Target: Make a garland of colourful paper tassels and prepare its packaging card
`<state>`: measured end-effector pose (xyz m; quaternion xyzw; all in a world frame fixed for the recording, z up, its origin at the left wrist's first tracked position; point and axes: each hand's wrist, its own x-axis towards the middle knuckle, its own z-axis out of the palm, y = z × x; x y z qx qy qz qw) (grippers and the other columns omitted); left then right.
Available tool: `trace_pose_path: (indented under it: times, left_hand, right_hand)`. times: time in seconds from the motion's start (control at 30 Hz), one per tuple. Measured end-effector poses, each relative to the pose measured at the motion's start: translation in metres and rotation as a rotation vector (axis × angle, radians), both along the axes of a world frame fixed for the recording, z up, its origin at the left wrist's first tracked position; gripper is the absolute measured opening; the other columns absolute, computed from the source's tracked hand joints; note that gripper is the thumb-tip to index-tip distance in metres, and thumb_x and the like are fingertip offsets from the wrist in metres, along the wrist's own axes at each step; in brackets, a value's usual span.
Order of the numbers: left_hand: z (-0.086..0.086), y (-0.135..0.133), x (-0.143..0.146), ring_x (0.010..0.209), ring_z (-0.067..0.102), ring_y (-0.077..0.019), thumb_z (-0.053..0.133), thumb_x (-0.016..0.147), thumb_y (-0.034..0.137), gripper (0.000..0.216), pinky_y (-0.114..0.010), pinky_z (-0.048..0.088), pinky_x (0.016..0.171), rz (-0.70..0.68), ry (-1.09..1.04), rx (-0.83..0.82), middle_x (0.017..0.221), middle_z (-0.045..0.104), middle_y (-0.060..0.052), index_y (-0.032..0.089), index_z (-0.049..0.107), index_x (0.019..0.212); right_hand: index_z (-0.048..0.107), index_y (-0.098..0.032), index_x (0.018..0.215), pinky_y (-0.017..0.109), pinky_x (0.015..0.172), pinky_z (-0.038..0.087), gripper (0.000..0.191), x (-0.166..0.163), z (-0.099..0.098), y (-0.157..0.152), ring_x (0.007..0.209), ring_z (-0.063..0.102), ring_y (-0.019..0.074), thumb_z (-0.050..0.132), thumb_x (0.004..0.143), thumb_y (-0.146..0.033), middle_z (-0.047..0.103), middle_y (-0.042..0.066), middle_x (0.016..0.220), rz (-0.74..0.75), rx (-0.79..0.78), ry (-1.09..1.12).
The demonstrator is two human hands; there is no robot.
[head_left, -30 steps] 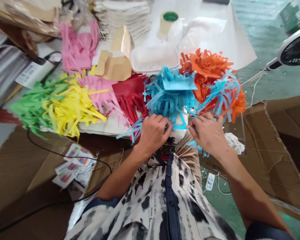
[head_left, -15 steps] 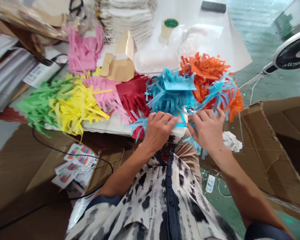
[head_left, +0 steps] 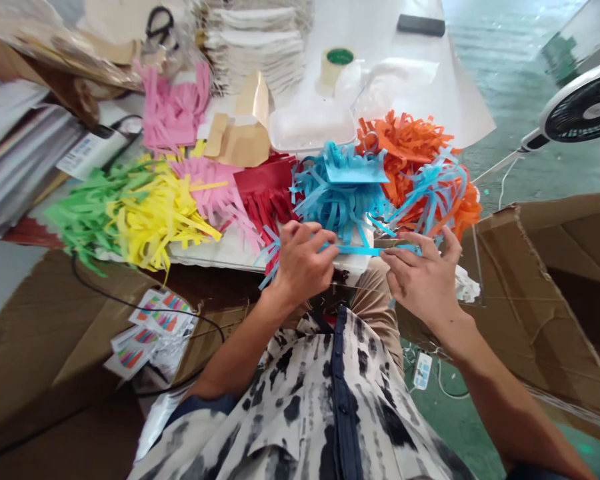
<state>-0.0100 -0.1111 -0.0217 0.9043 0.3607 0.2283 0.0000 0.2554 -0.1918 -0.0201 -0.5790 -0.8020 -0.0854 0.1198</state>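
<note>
A narrow blue paper tassel [head_left: 361,251] stretches between my two hands at the table's front edge, its fringe showing past the left hand. My left hand [head_left: 307,260] is closed around one side of it. On the other side my right hand [head_left: 420,270] pinches the strip, its fingers bent. Just beyond them lies a heap of blue fringed tissue paper [head_left: 343,190] with a flat folded band on top. Orange fringe [head_left: 405,140] sits behind my right hand, with light blue strands [head_left: 425,187] over it. Red fringe [head_left: 267,190] lies beyond my left hand.
Pink [head_left: 215,187], yellow [head_left: 163,220] and green fringe [head_left: 97,210] lie on the left of the table. Behind are a clear plastic tray [head_left: 310,127], a tape roll [head_left: 337,67] and white stacks [head_left: 257,47]. Right stand a fan [head_left: 585,107] and a cardboard box [head_left: 500,267].
My hands have moved apart, left hand leftward and right hand rightward, so more of the blue strip shows between them. The dangling blue ends under my right hand no longer show.
</note>
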Motion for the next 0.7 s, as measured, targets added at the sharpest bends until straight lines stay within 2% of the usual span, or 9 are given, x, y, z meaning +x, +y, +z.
trace_pose_path:
  times: [0.1,0.23,0.43,0.57,0.7]
  left_hand:
    - [-0.004,0.0,0.021,0.111,0.063,-0.0261,0.057,0.105,0.025,0.019,-0.047,0.039,0.097,-0.111,0.05,-0.01,0.108,0.079,-0.004,0.025,0.076,0.105]
    - [-0.017,0.008,0.033,0.097,0.063,-0.0241,0.056,0.107,0.028,0.02,-0.041,0.04,0.081,-0.1,0.107,-0.083,0.1,0.077,-0.004,0.022,0.073,0.1]
    - [-0.019,0.014,0.035,0.097,0.062,-0.0253,0.059,0.106,0.029,0.015,-0.041,0.04,0.079,-0.053,0.104,-0.129,0.104,0.074,-0.005,0.022,0.072,0.105]
    - [-0.016,0.016,0.034,0.1,0.062,-0.0258,0.067,0.102,0.036,0.016,-0.042,0.039,0.081,-0.055,0.095,-0.163,0.105,0.074,-0.005,0.021,0.072,0.103]
    - [-0.015,0.018,0.03,0.1,0.061,-0.0275,0.066,0.103,0.038,0.018,-0.043,0.037,0.081,0.015,0.102,-0.152,0.1,0.073,-0.006,0.021,0.071,0.097]
  right_hand:
    - [0.078,-0.026,0.097,0.069,0.126,0.008,0.02,-0.009,0.004,0.007,0.134,0.057,0.0348,0.058,0.095,-0.023,0.083,0.001,0.1,-0.009,0.022,-0.013]
    - [0.078,-0.026,0.102,0.066,0.125,0.011,0.016,-0.015,-0.001,0.018,0.127,0.058,0.0339,0.062,0.098,-0.028,0.082,0.003,0.106,-0.023,0.058,0.02]
    - [0.075,-0.027,0.099,0.057,0.126,0.015,0.019,-0.016,-0.012,0.032,0.118,0.063,0.0277,0.059,0.105,-0.034,0.08,0.001,0.103,0.011,0.046,0.103]
    - [0.074,-0.025,0.098,0.055,0.125,0.017,0.023,-0.014,-0.014,0.033,0.117,0.062,0.0275,0.056,0.107,-0.036,0.078,0.002,0.103,0.004,0.038,0.11]
    - [0.071,-0.024,0.098,0.055,0.122,0.021,0.025,-0.013,-0.014,0.033,0.116,0.06,0.0297,0.052,0.107,-0.037,0.074,0.004,0.099,-0.067,-0.009,0.136]
